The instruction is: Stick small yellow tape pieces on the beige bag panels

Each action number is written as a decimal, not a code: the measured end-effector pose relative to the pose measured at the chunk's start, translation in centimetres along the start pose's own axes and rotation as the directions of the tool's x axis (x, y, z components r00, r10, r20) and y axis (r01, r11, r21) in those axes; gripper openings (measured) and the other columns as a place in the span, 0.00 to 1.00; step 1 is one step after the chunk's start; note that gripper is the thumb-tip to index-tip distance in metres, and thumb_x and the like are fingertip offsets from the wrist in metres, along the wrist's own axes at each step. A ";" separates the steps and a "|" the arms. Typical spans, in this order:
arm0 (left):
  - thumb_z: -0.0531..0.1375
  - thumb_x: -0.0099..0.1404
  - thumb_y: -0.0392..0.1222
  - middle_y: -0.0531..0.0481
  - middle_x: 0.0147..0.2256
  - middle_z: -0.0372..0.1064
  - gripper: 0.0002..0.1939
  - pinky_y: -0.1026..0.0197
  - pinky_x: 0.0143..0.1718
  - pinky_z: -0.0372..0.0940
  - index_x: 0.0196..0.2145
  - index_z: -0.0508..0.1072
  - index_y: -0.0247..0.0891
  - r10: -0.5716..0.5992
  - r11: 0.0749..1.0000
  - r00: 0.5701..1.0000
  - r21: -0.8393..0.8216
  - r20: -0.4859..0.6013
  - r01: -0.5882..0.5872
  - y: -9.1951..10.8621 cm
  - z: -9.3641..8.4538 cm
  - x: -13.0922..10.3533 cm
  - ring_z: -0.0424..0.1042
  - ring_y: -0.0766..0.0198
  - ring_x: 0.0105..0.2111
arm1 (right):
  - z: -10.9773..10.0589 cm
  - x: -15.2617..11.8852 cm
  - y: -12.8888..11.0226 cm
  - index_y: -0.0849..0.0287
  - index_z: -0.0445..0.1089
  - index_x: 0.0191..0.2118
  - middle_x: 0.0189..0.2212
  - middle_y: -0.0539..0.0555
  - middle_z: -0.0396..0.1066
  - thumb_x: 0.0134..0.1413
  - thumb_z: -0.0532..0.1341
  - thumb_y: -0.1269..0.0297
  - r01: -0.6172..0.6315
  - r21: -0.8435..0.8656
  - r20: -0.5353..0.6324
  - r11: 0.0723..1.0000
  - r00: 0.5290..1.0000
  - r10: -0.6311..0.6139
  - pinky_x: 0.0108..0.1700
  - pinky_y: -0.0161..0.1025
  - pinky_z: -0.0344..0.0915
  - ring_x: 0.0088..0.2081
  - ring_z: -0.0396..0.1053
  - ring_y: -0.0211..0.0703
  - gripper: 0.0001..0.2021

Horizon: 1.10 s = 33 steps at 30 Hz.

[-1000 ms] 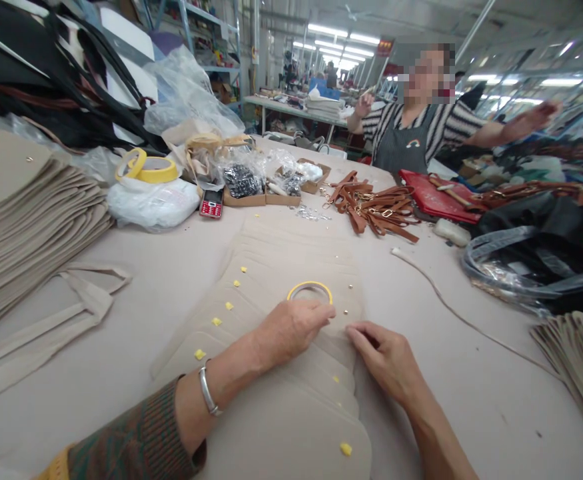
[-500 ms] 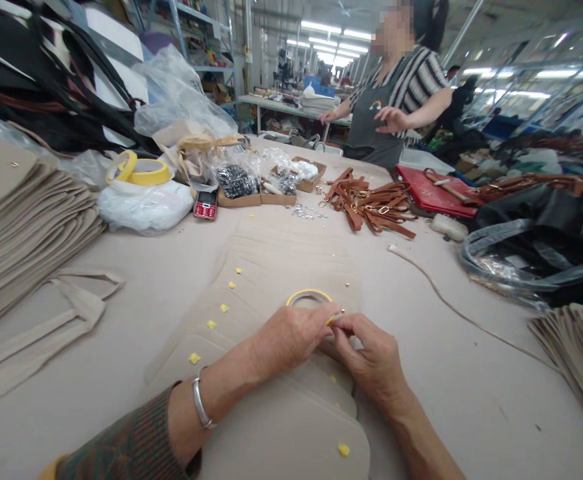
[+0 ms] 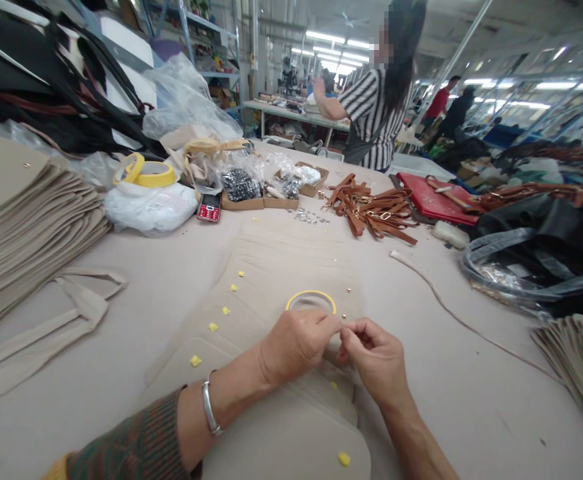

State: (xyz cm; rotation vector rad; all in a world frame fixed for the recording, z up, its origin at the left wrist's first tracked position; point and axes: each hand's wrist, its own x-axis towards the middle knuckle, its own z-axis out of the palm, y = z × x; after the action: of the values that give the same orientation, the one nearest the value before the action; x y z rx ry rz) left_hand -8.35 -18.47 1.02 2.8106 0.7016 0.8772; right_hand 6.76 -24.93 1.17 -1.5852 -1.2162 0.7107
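My left hand [image 3: 296, 343] is closed around the near side of a roll of yellow masking tape [image 3: 311, 293], whose far rim shows above my knuckles. Thumb and forefinger of my right hand [image 3: 376, 360] are pinched together, meeting my left fingertips; what lies between them is mostly hidden. Under both hands, overlapping beige bag panels [image 3: 281, 427] fan out away from me. Small yellow tape bits [image 3: 213, 327] stick along their left side, and a few more sit on the right. Small metal studs [image 3: 344, 317] show on the panels just beyond my right fingers.
Stacked beige panels [image 3: 36, 220] stand at left, with a beige strap [image 3: 84, 310] beside them. Farther back are tape rolls [image 3: 154, 175], a red phone [image 3: 209, 207], boxes of bagged hardware [image 3: 244, 202] and brown straps [image 3: 371, 207]. Black bags [image 3: 561, 233] lie right; a co-worker [image 3: 381, 107] stands beyond.
My fingertips have come closer together, and the tape roll's rim has shifted slightly right. The co-worker has turned away, with an arm raised to the left.
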 end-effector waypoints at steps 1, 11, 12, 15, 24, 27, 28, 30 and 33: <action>0.46 0.69 0.35 0.52 0.25 0.62 0.12 0.63 0.23 0.56 0.30 0.65 0.38 0.004 1.000 1.000 0.014 -0.017 -0.004 0.0 0.1 0.0 0.63 0.64 0.24 | 0.1 0.1 -0.2 0.59 0.71 0.26 0.14 0.48 0.69 0.50 0.61 0.59 -0.060 0.052 0.009 0.997 0.998 0.060 0.20 0.32 0.63 0.17 0.66 0.37 0.10; 0.47 0.69 0.33 0.52 0.26 0.63 0.10 0.63 0.25 0.58 0.31 0.64 0.38 -0.011 1.000 1.000 0.029 -0.010 0.011 0.7 -0.1 -0.3 0.63 0.65 0.25 | -1.2 2.1 1.4 0.61 0.71 0.23 0.15 0.48 0.67 0.38 0.69 0.53 -0.309 0.221 -0.047 0.925 0.944 0.326 0.22 0.35 0.69 0.17 0.65 0.36 0.15; 0.48 0.69 0.33 0.52 0.27 0.63 0.09 0.63 0.26 0.59 0.32 0.64 0.38 -0.024 0.998 0.999 0.051 0.023 0.023 0.7 0.0 -0.4 0.64 0.64 0.26 | -1.7 2.4 1.8 0.62 0.71 0.24 0.15 0.48 0.68 0.36 0.70 0.53 -0.341 0.232 -0.036 0.911 0.933 0.359 0.22 0.35 0.70 0.17 0.65 0.36 0.16; 0.50 0.69 0.33 0.51 0.29 0.64 0.06 0.62 0.26 0.60 0.34 0.64 0.38 -0.082 0.989 0.985 0.137 0.151 0.061 0.5 0.6 -0.5 0.65 0.62 0.28 | -2.7 3.0 2.7 0.63 0.73 0.27 0.18 0.49 0.70 0.34 0.71 0.51 -0.404 0.196 0.014 0.893 0.912 0.410 0.24 0.34 0.71 0.19 0.68 0.36 0.19; 0.52 0.68 0.34 0.46 0.34 0.64 0.03 0.59 0.31 0.64 0.36 0.65 0.38 -0.131 0.983 0.937 0.167 0.323 0.080 0.3 1.4 -0.5 0.65 0.57 0.36 | -2.1 3.0 3.7 0.61 0.73 0.29 0.18 0.49 0.68 0.49 0.62 0.46 -0.208 -0.168 0.099 0.963 0.969 0.227 0.23 0.33 0.68 0.19 0.67 0.37 0.19; 0.51 0.68 0.34 0.46 0.34 0.64 0.04 0.58 0.31 0.64 0.38 0.65 0.38 -0.133 0.984 0.940 0.158 0.315 0.087 0.3 1.4 -0.5 0.65 0.56 0.36 | -1.9 2.9 3.3 0.60 0.74 0.32 0.17 0.48 0.68 0.53 0.59 0.49 -0.073 -0.351 0.091 0.934 0.990 0.111 0.22 0.34 0.66 0.18 0.66 0.38 0.18; 0.51 0.68 0.34 0.46 0.34 0.64 0.04 0.58 0.30 0.64 0.38 0.65 0.38 -0.137 0.984 0.941 0.156 0.310 0.092 0.2 1.4 -0.5 0.65 0.56 0.35 | -1.9 2.9 3.3 0.59 0.74 0.32 0.17 0.48 0.68 0.54 0.58 0.50 -0.023 -0.399 0.091 0.917 0.994 0.065 0.23 0.34 0.65 0.18 0.66 0.38 0.17; 0.51 0.69 0.33 0.46 0.34 0.64 0.05 0.58 0.30 0.64 0.39 0.65 0.38 -0.142 0.984 0.942 0.151 0.305 0.100 0.2 1.4 -0.6 0.65 0.56 0.35 | -1.8 2.9 3.1 0.59 0.75 0.32 0.18 0.49 0.70 0.55 0.57 0.52 0.071 -0.467 0.097 0.881 0.995 -0.028 0.23 0.33 0.64 0.19 0.67 0.38 0.16; 0.51 0.69 0.33 0.46 0.34 0.64 0.05 0.58 0.30 0.64 0.38 0.65 0.37 -0.139 0.985 0.941 0.140 0.308 0.100 0.2 1.4 -0.6 0.65 0.56 0.35 | -1.6 3.1 3.1 0.58 0.75 0.31 0.22 0.52 0.74 0.56 0.56 0.55 0.181 -0.514 0.112 0.838 0.983 -0.144 0.26 0.34 0.65 0.23 0.69 0.39 0.14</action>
State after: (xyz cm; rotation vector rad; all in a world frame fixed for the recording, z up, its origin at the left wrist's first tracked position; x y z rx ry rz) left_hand -7.90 -18.85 -0.38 2.8781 0.8881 0.3591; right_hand 10.28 -22.65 -0.81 -1.8725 -1.6759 0.3322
